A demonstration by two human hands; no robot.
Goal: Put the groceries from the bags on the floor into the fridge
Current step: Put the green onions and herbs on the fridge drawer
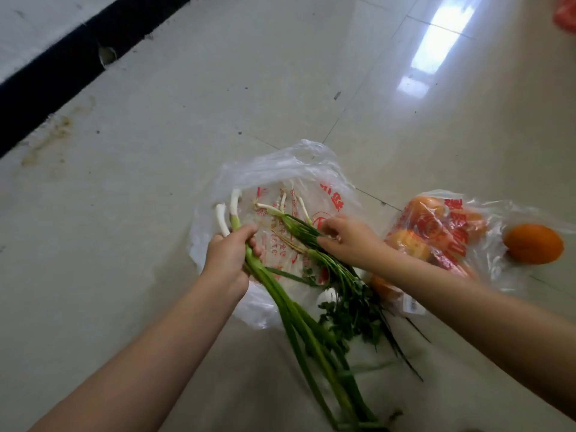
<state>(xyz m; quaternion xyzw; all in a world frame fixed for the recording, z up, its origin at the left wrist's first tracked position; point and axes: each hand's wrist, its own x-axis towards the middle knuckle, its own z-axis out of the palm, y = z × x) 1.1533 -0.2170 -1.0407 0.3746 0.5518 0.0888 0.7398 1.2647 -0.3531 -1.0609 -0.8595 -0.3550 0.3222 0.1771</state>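
Landmark: clear printed bag (pixel 280 169), lying opened flat on the tiled floor (pixel 156 151); every place below is given from it.
Left hand (pixel 229 254): at the bag's left edge, fingers (pixel 254 244) wrapped tight around a bunch of spring onions (pixel 299 313).
Spring onions, place: held above the bag's left part, stalks trailing off its near edge toward the person.
Spring onions, long axis: diagonal; white bulb ends point up and away, past the fist, and the green tops point down toward the bottom of the view.
Coriander (pixel 352 304): on the bag's right half, pale roots toward the bag's middle, dark leaves spilling over its near right edge; axis much the same slant as the onions.
Right hand (pixel 349 241): over the bag's right part, fingers (pixel 327 227) pinched narrow on the coriander stems; looks like a hold just forming, stems barely lifted if at all.
Second bag (pixel 442 232): just right of the landmark bag, oranges inside.
Loose orange (pixel 533 243): on the floor, further right, beside that second bag.
Red bag (pixel 565 14): far up and right, only a corner visible.
Fridge: not in view.
Progress, judged: early. Greens are being gathered, nothing seen stored. Left: carry the greens, then the oranges, then whatever the red bag holds.
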